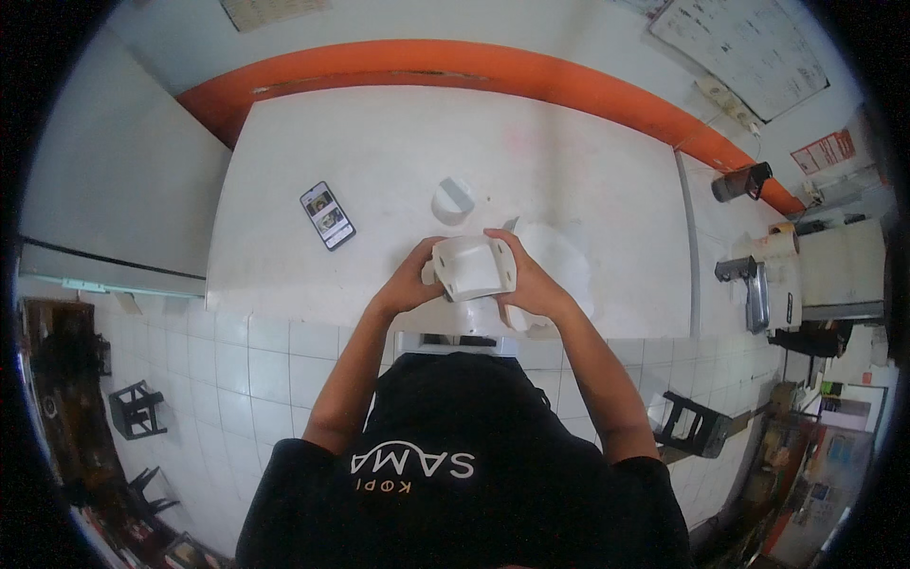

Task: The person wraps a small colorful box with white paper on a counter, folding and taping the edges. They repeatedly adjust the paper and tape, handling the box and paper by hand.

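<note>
Between my two hands is a curved white plastic housing (470, 267) with small slots along its side edges, held above the white table (284, 284). My left hand (412, 283) grips its left side, and my right hand (532, 284) grips its right side. Part of its underside is hidden by my fingers. Just beyond it stands a round white piece (453, 201) with a grey band across the top. A pale, thin white sheet or bag (569, 267) lies beside my right hand. Another whitish piece (513, 317) shows under my right palm; its shape is partly covered.
A smartphone (328, 215) with a lit screen lies to the left on the table. On the right-hand counter are a dark cup-like container (739, 183) and a metal tool with a dark head (753, 291). Dark stools (136, 410) stand on the tiled floor (220, 370).
</note>
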Available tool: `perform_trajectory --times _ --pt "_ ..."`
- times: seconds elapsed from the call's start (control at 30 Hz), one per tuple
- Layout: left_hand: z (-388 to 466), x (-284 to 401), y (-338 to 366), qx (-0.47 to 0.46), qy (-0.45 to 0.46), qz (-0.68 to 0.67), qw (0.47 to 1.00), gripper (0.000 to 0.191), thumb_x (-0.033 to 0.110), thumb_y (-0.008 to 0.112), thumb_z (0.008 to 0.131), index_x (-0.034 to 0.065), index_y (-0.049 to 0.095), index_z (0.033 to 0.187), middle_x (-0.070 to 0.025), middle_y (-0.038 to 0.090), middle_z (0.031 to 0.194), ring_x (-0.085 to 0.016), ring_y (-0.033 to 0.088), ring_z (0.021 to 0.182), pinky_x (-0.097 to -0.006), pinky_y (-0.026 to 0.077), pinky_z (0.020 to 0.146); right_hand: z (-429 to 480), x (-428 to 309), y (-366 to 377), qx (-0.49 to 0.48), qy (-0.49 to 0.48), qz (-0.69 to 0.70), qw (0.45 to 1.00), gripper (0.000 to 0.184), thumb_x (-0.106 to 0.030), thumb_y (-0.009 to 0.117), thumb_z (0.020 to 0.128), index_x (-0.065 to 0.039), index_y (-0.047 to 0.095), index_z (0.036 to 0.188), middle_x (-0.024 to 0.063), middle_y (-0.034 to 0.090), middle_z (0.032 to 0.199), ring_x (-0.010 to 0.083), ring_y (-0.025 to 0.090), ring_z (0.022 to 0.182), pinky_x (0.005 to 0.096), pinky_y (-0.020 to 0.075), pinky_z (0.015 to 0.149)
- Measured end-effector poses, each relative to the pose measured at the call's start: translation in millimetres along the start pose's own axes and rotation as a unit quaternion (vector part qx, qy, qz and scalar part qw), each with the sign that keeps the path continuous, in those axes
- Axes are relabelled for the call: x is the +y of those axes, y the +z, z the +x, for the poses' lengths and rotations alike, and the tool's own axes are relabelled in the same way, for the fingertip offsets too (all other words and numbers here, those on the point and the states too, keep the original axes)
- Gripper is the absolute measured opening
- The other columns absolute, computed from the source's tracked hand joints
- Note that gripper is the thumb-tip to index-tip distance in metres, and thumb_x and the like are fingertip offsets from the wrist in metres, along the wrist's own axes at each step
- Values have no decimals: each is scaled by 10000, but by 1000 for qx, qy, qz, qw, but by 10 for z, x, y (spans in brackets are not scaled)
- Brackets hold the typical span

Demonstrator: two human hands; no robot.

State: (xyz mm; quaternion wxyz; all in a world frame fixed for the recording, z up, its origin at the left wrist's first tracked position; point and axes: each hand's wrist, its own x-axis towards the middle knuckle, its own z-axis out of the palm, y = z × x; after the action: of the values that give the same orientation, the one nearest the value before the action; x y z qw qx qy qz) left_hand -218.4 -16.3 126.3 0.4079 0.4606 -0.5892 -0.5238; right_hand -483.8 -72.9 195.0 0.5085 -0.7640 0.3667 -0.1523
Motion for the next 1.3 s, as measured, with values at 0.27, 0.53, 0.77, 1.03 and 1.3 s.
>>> perform_trajectory --times 0.27,0.53,0.77,1.03,1.3 --pt "-153 -193 131 -42 46 39 997 1286 221 949 576 41 170 1583 -201 341 1534 -354 322 1466 -456 275 1223 33 -197 198 13 24 -78 997 1246 68 843 632 -72 98 1620 276 404 1545 397 424 1441 398 333 1205" --pt "-96 -388 305 30 96 61 993 1154 237 927 550 39 294 1494 -223 425 1412 -416 419 1342 -484 332 1159 37 -601 -12 54 -15 -239 970 716 -104 767 768 15 485 1416 272 483 1482 406 524 1341 429 442 1093" --pt "-139 -387 315 22 115 100 988 1133 223 908 581 6 286 1503 -243 407 1457 -417 420 1356 -479 323 1168 793 -291 585 -194 213 -347 893 304 -128 662 827 0 722 1096 235 695 1194 392 679 1088 471 525 928" --pt "-265 -591 298 10 69 111 991 1396 339 936 620 -81 13 1580 -289 210 1603 -395 220 1517 -477 173 1256 656 342 580 -198 157 -200 946 715 -202 711 806 -55 473 1463 256 573 1395 398 587 1270 489 451 1072" --pt "-231 -697 398 79 122 130 981 1390 322 967 572 -21 88 1593 -281 342 1507 -457 365 1395 -510 282 1192 704 243 1108 -144 238 -273 921 780 -184 660 797 6 348 1487 385 412 1442 524 521 1292 554 410 1110"
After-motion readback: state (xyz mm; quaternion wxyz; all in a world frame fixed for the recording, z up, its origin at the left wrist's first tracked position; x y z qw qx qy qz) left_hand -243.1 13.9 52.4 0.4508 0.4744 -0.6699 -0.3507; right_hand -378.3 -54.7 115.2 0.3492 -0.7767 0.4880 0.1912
